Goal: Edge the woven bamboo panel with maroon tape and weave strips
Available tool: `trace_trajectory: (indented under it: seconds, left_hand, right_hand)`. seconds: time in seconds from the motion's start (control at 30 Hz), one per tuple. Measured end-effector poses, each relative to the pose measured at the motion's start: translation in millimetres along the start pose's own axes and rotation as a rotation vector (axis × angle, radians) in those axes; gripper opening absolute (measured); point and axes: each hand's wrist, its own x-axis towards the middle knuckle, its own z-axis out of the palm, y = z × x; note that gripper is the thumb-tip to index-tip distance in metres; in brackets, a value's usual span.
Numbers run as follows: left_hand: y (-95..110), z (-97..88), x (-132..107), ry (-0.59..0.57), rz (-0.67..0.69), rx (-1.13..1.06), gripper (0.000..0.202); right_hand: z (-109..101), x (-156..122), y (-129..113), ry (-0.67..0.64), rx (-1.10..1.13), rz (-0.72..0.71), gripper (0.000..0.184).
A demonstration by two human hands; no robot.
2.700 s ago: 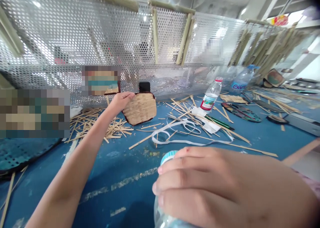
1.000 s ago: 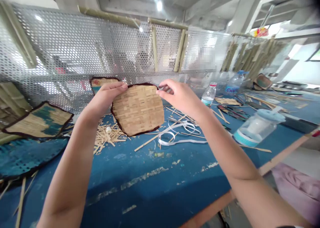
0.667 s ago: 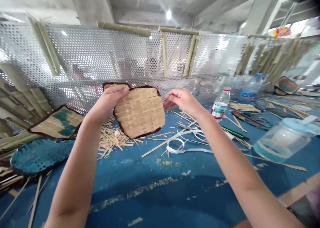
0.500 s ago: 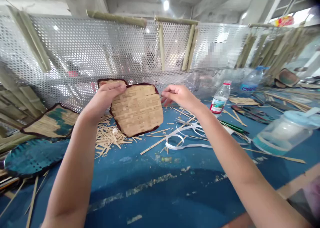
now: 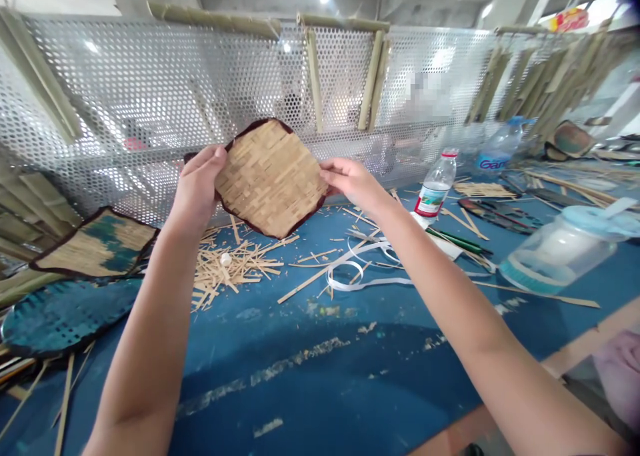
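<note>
Held up above the table is a woven bamboo panel [image 5: 274, 179], pale tan with a dark brown edging. My left hand [image 5: 197, 183] grips its left edge, thumb on the near face. On the opposite side my right hand [image 5: 353, 184] pinches the right edge between thumb and fingers. The panel is turned so that one corner points up and another down. Behind my left hand a dark bit of another piece peeks out, mostly hidden. Under the panel lies a heap of cut bamboo strips [image 5: 235, 266] with a small white cap [image 5: 225, 259] on it.
A curled white strap [image 5: 345, 284] lies right of the heap, near a water bottle [image 5: 434, 193] and a lidded clear jug [image 5: 560, 253]. At left rest a painted woven panel [image 5: 100, 243] and a blue oval piece [image 5: 65, 313]. A perforated metal screen [image 5: 225, 76] stands behind the table.
The woven panel has risen and turned so a corner points up. My right hand, formerly just off its right edge, now holds it. The view has shifted slightly.
</note>
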Motion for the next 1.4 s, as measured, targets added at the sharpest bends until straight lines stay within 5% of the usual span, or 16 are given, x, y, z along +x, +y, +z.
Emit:
trace_trajectory:
  seconds: [0.13, 0.27, 0.4, 0.53, 0.9, 1.13, 1.3, 1.4]
  left_hand:
    - [5, -4.4, -4, -0.176, -0.113, 0.183, 0.034]
    - [11, 2.5, -11, -0.321, -0.077, 0.315, 0.046]
    - [4, 19.4, -15, -0.553, -0.046, 0.524, 0.042]
    - [-3, 26.4, -17, -0.652, -0.120, 0.575, 0.040]
    - [2, 27.9, -18, -0.664, -0.112, 0.553, 0.041]
    - [-2, 18.5, -12, -0.376, -0.081, 0.521, 0.052]
    - [-1, 22.0, -12, -0.469, -0.016, 0.467, 0.036]
    - [2, 26.2, -16, -0.427, 0.068, 0.526, 0.038]
  right_hand:
    - [-6, 2, 2, 0.055, -0.241, -0.111, 0.017]
    - [-3, -4, -2, -0.043, -0.553, -0.210, 0.020]
    - [13, -7, -1, -0.102, -0.630, -0.220, 0.025]
    - [19, -4, 9, -0.094, -0.646, -0.200, 0.025]
    - [17, -3, -3, -0.047, -0.668, -0.224, 0.024]
    - [6, -3, -9, 0.045, -0.606, -0.212, 0.022]
    - [2, -6, -11, 0.054, -0.630, -0.250, 0.022]
    - [2, -8, -15, 0.069, -0.639, -0.246, 0.022]
